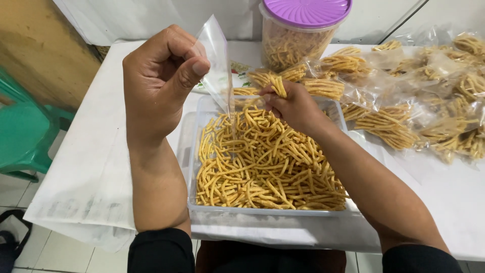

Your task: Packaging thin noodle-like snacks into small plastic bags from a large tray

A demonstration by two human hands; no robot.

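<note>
My left hand (159, 83) is raised over the table and pinches the top of a small clear plastic bag (216, 65) between thumb and fingers; the bag hangs open and looks empty. Just right of the bag, my right hand (295, 106) grips a small bunch of yellow snack sticks (273, 82) above the far end of the tub. A clear rectangular plastic tub (273, 215) below both hands is filled with the same yellow fried sticks (262, 167).
A clear jar with a purple lid (305, 12) stands at the back, holding more sticks. Several filled clear bags (404, 96) lie heaped at the right. The white-covered table (96, 151) ends at the left, where a green plastic chair (22, 131) stands.
</note>
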